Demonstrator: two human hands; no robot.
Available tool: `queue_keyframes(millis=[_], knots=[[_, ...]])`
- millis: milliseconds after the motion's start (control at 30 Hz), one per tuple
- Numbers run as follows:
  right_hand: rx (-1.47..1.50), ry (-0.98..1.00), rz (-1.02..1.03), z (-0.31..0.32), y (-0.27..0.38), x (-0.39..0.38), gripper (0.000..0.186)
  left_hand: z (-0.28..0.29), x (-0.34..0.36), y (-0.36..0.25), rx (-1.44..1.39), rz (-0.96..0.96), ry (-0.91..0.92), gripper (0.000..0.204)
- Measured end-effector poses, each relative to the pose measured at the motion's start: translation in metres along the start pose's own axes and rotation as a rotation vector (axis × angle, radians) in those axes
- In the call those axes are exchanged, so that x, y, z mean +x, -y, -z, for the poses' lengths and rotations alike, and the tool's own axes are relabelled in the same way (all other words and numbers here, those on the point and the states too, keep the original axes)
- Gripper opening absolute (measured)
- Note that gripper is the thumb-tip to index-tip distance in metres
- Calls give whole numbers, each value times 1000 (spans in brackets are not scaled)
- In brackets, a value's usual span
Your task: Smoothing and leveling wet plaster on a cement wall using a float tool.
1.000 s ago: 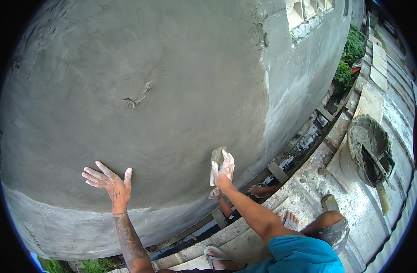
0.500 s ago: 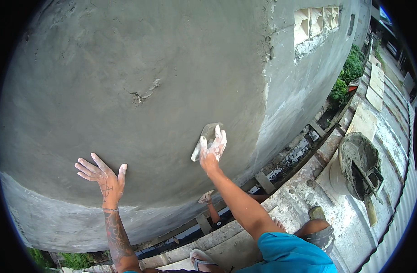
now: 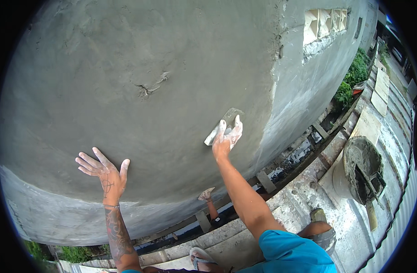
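A broad grey plastered wall (image 3: 140,118) fills most of the view, with a rough scar (image 3: 151,88) near its middle. My left hand (image 3: 102,175) lies spread against the lower left of the plaster. My right hand (image 3: 227,135) grips a flat rectangular float (image 3: 212,136) held to the plaster below and right of the scar; the fingers partly hide it. Pale residue coats both hands. Below, near the wall's base, another person's hand (image 3: 206,194) shows, with something pale at it that I cannot make out.
A bucket (image 3: 340,175) of wet mortar, tools inside, stands on metal roofing (image 3: 390,154) at right, beside loose boards (image 3: 363,125). My sandaled foot (image 3: 200,257) is on the roofing, next to a dark gap with crosspieces (image 3: 265,181). Pale vent blocks (image 3: 324,25) sit upper right; plants (image 3: 354,75) grow beyond.
My right hand and the float have moved up the wall, swinging left and then back right. My left hand stays spread on the plaster, appearing slightly higher and further left.
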State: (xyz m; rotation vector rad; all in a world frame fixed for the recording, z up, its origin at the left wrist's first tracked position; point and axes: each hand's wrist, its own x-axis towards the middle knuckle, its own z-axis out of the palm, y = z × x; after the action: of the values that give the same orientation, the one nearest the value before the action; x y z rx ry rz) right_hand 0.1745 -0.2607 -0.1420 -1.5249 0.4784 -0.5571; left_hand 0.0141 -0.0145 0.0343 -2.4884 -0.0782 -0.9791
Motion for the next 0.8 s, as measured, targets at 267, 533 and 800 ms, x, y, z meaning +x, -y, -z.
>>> queue_keyframes(millis=[267,533,800], knots=[[461,222,-375,32,-52,-114,52,0,3,0,-43,8,16,106],[1333,498,-969,102,-27,-59,51,1,5,2,-57,5,-12,105],[902,369,-427,91,-6,42,62,-2,0,0,-29,-2,-11,106]])
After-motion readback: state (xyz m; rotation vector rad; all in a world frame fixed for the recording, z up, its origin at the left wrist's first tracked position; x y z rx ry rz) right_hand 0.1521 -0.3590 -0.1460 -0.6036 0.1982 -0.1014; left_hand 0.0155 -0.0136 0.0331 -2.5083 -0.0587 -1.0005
